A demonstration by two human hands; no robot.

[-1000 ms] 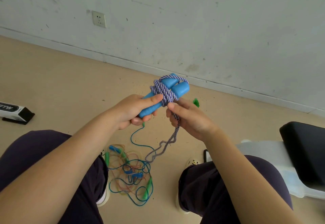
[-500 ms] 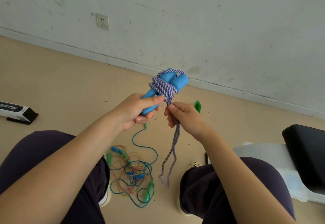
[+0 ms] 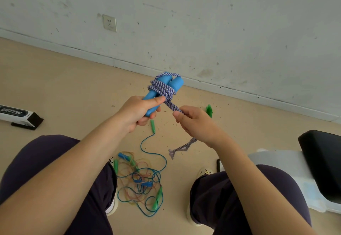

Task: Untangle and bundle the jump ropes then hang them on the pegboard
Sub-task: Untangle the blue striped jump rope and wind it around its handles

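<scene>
Filling the bottom of the frame: two knees in dark trousers, cut off by the lower edge.
Tangle (image 3: pixel 142 181): thin blue, green and orange jump ropes are heaped on the floor between the knees; single ropes cannot be told apart.
Shoes: only a white toe (image 3: pixel 203 171) is seen at lower centre right, the rest hidden by the leg.
Left hand (image 3: pixel 137 112): curled round the blue handles (image 3: pixel 166 87), thumb pressed at the wrap; the lower handle ends are covered by the fingers.
Right hand (image 3: pixel 195 122): the purple-white rope (image 3: pixel 163 89) is pinched just right of the handles; its tail hangs below the wrist, partly hidden by the forearm.
Wrap: the rope is wound several turns around both handles at frame centre.
Green scrap (image 3: pixel 209 110): partly hidden behind the right hand, kind not clear.
Box (image 3: pixel 18 117): at the left edge, cut off, lettering reads roughly "GRTW".
Black cushion (image 3: pixel 323 162): cut off at the right edge, over a pale container (image 3: pixel 287 168).
Wall socket (image 3: pixel 109 22): upper left, on the scuffed wall.
</scene>
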